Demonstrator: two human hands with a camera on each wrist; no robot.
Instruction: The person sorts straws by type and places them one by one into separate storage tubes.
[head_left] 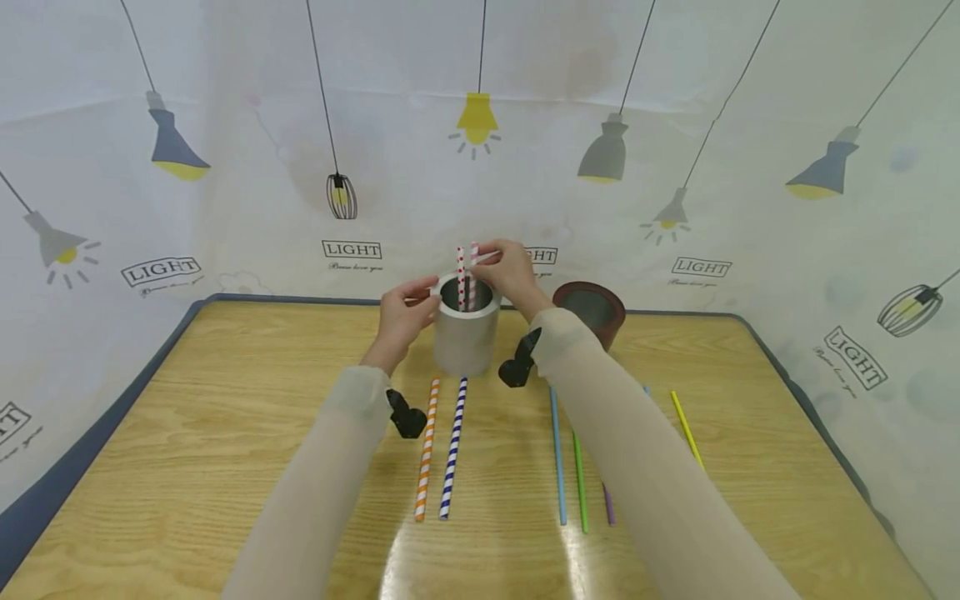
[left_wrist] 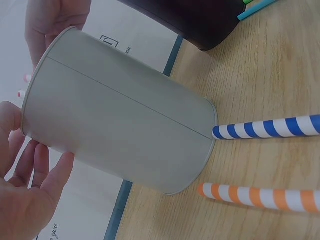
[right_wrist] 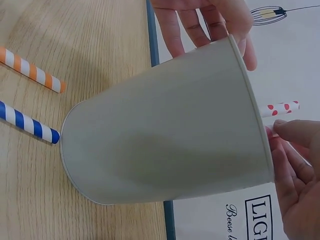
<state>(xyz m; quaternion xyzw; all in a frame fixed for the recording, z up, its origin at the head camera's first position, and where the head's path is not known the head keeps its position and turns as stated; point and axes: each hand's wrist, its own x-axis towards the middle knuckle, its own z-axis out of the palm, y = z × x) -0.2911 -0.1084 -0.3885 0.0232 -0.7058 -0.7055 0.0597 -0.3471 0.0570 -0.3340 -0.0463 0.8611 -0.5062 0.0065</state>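
Note:
A pale grey cylindrical container [head_left: 467, 343] stands upright near the back edge of the table. My left hand [head_left: 405, 321] grips its left rim, with fingers along the outer wall. Over the opening, my right hand [head_left: 510, 271] pinches a pink-and-white striped paper straw [head_left: 473, 292], whose lower part is inside the container. Beside it, a white paper straw with red dots [head_left: 461, 267] stands in the same container. Both straws' lower ends are hidden by the wall. In front of the container lie an orange-striped straw [head_left: 427, 450] and a blue-striped straw [head_left: 453, 450].
A dark red container [head_left: 613, 327] stands to the right, partly behind my right arm. Plain light blue [head_left: 558, 458], green [head_left: 580, 483], purple [head_left: 608, 505] and yellow [head_left: 686, 429] straws lie on the right side, some partly covered by the sleeve. A printed curtain [head_left: 420, 200] rises behind the table.

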